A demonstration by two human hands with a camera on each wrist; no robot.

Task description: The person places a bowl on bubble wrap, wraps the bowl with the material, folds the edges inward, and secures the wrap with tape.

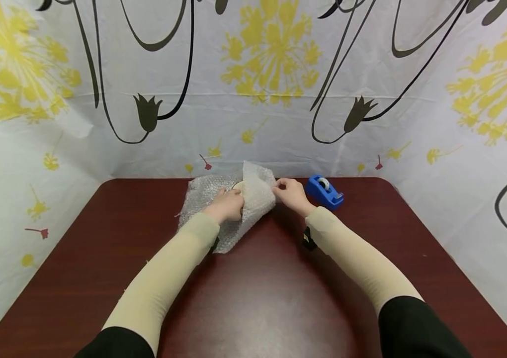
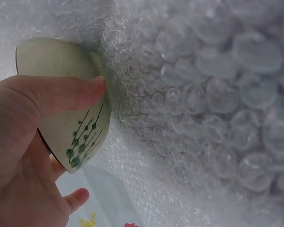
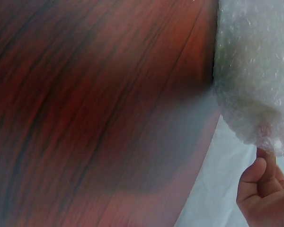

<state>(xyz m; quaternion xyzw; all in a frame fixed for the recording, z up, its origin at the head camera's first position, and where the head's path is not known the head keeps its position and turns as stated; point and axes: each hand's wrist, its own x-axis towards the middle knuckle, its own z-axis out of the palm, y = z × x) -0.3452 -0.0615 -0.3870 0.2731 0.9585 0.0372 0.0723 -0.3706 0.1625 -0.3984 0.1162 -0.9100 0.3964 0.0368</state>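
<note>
Near the middle of the head view, the person's left hand (image 1: 228,205) grips a pale bowl (image 2: 68,130) against bubble wrap (image 1: 259,195); the right hand (image 1: 294,195) pinches the wrap's right edge.

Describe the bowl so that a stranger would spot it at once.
Start at the far edge of the dark red table, where the bubble wrap lies left of the blue tape dispenser. The bowl is partly covered by that wrap, in the left hand. Unlike the clear wrap and blue dispenser, it is cream, with a dark rim and green sprigs.
</note>
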